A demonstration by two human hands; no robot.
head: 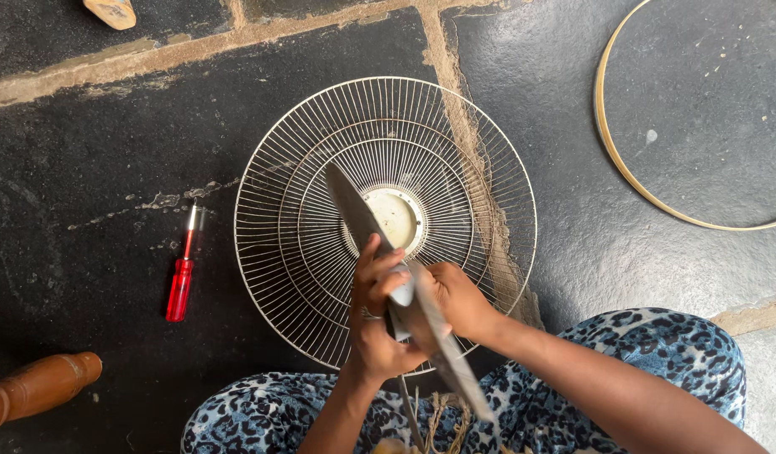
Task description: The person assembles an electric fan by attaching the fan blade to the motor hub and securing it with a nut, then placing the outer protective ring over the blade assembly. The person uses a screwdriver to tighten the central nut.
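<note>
Both my hands hold a grey fan blade assembly (354, 206) edge-on above a round wire fan guard (304, 210) lying on the dark stone floor. My left hand (375, 315) wraps around the blade's hub from the left. My right hand (459, 298) grips the hub from the right. One blade points up over the guard's cream centre disc (398, 217); another points down toward my lap. My legs, in blue leopard-print cloth (657, 353), frame the bottom of the view.
A red-handled screwdriver (183, 277) lies on the floor left of the guard. A thin gold ring (610, 143) lies at upper right. A brown wooden leg (35, 387) shows at lower left, another wooden piece (110, 12) at the top.
</note>
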